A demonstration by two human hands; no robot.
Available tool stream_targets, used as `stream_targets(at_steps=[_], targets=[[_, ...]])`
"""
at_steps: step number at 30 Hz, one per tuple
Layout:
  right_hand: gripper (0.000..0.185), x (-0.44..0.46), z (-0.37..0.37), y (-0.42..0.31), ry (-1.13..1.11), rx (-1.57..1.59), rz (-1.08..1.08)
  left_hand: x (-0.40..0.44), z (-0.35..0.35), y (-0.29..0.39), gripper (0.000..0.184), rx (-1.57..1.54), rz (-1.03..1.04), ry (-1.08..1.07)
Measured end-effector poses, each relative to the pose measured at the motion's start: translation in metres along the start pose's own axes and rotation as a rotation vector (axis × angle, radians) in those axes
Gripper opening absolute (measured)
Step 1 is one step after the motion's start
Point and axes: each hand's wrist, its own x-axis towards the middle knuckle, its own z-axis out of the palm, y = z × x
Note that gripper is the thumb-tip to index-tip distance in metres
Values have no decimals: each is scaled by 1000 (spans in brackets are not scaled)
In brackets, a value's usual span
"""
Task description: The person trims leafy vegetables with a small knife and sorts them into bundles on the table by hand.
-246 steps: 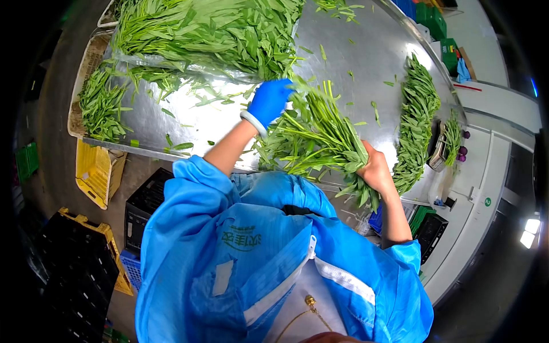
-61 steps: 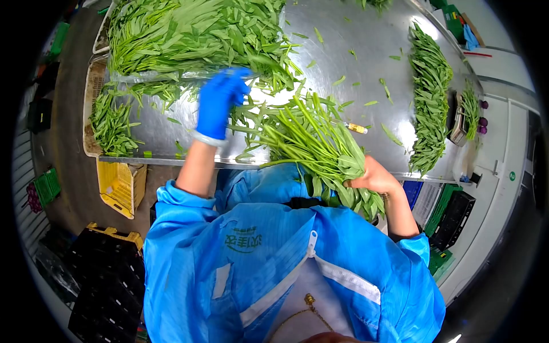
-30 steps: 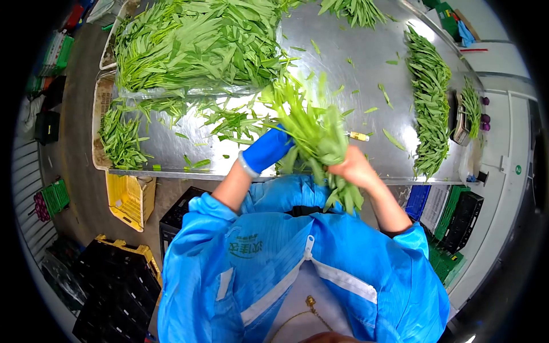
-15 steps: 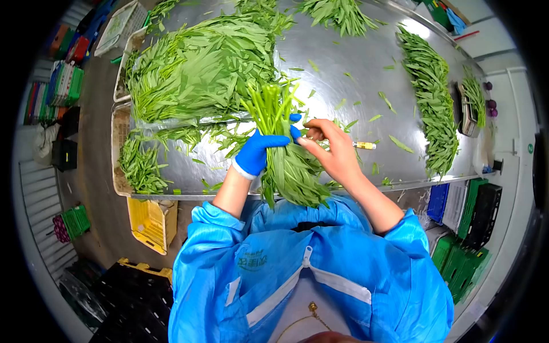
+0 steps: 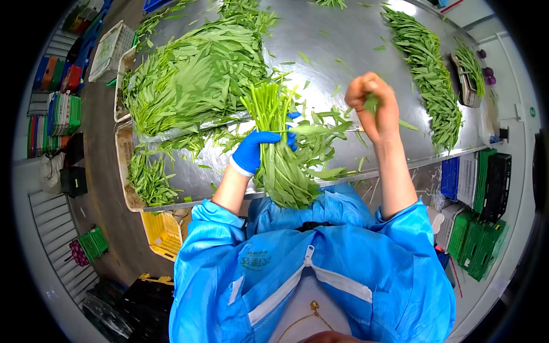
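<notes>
My left hand (image 5: 255, 150), in a blue glove, is closed around a bunch of leafy greens (image 5: 284, 171) at the table's front edge, stems pointing away from me and leaves hanging toward me. Raised over the table to the right is my bare right hand (image 5: 373, 103), its fingers curled on a small green leaf (image 5: 372, 103). Loose leaves (image 5: 323, 137) lie between the two hands. A large pile of greens (image 5: 197, 77) rests on plastic at the left, beyond my left hand.
The metal table (image 5: 309, 34) carries a long row of greens (image 5: 426, 74) at the right, beside a scale (image 5: 466, 83). A beige basket (image 5: 127, 163) adjoins the left edge. Below stand a yellow crate (image 5: 163, 234) at left and green crates (image 5: 483, 246) at right.
My right hand has moved from beside the bunch up and to the right, and its fingers have curled on a leaf. My left hand still grips the bunch. The view has shifted slightly.
</notes>
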Motion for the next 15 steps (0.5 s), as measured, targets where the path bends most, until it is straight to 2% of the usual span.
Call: stream_targets(at_steps=[2,3,4,6,8,9,12,15], targets=[[7,-11,12,2,81,-896,7,-1,27,5,70,-61,43,-5],[7,-15,15,11,9,-1158,-86,1,22,3,74,-65,22,-99],[11,-20,25,16,-20,-1121,-83,2,21,0,74,-111,-24,-96],[14,-29,38,26,1,-1005,177,3,22,-7,73,-204,-104,-86],[23,-28,39,40,-6,-1199,119,3,19,-17,67,-160,-72,34],[31,-26,38,44,-30,-1282,189,4,15,-23,64,-132,-58,88],[37,-27,12,50,-126,-1571,95,12,12,-40,53,-104,-51,200],[30,-19,-17,26,-232,-1192,402,24,24,-52,51,-145,-65,266]])
